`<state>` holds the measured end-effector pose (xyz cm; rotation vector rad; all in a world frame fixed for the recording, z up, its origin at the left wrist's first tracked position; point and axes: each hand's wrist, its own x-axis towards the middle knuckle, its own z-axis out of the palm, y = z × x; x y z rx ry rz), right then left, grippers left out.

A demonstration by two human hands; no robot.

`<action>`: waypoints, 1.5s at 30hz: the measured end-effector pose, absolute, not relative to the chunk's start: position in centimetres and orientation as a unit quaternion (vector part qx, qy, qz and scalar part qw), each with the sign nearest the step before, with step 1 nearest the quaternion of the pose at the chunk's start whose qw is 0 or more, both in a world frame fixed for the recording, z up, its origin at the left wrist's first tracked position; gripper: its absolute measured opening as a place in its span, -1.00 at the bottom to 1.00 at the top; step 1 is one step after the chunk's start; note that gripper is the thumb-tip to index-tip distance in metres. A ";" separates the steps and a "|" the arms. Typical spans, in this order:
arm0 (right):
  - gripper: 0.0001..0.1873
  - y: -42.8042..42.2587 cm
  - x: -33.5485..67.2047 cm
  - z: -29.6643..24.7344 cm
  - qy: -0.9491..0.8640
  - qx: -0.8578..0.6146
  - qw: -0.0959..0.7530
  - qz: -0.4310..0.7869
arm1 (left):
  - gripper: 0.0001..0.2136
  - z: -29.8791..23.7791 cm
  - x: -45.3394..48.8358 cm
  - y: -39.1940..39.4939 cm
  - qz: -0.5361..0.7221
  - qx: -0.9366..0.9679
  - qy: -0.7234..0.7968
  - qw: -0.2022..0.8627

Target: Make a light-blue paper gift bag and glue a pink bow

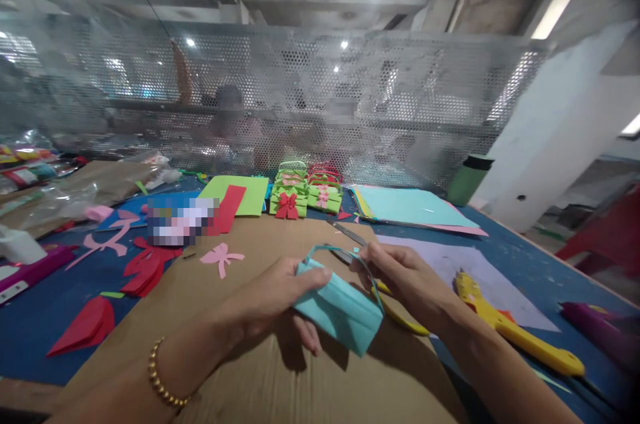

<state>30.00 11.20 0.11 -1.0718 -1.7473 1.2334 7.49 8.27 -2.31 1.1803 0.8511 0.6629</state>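
Note:
A small light-blue paper handbag (pixel 340 307) with a thin strip handle hangs tilted over the cardboard. My left hand (pixel 285 294) grips its body, thumb on top and fingers underneath. With fingers pinched together, my right hand (pixel 400 271) is at the bag's handle (pixel 377 291), close to its right end; the exact hold is partly hidden. Below and behind the right hand are scissors with yellow handles (pixel 407 323), blades spread apart, partly covered by the hand. A pink paper bow cutout (pixel 222 257) lies on the cardboard sheet (pixel 260 371), left of the bag.
Small green bags (pixel 289 201) with bows stand at the back. Coloured sheets (pixel 415 207) and a green bottle (pixel 467 181) are back right. A yellow glue gun (pixel 520 334) lies right. Red paper pieces (pixel 87 325) lie left. A perforated panel (pixel 300 91) stands behind the table.

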 end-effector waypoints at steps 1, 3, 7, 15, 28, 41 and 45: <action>-0.41 11.3 29.9 0.2 -0.671 -0.416 0.363 0.494 | -0.54 -2.3 7.5 7.9 0.278 0.527 0.377 0.709; -0.43 11.4 29.5 0.5 -0.670 -0.417 0.346 0.508 | -0.52 -2.4 7.4 7.2 0.253 0.525 0.369 0.724; -0.44 11.5 28.4 1.7 -0.690 -0.403 0.271 0.537 | -0.49 -2.4 7.6 6.4 0.264 0.544 0.362 0.709; -0.67 10.5 25.4 3.2 -0.681 -0.410 0.255 0.551 | -0.50 -2.3 7.5 6.5 0.258 0.570 0.365 0.690; -0.59 11.0 25.5 3.1 -0.788 -0.409 0.247 0.389 | -0.50 -2.0 7.1 7.0 0.268 0.564 0.368 0.689; -0.92 11.1 24.1 2.5 -0.869 -0.378 0.252 0.197 | -0.43 -3.1 7.6 8.2 0.292 0.576 0.373 0.666; -0.91 11.0 24.0 2.4 -0.875 -0.368 0.262 0.173 | -0.51 -3.6 7.6 8.4 0.299 0.571 0.375 0.666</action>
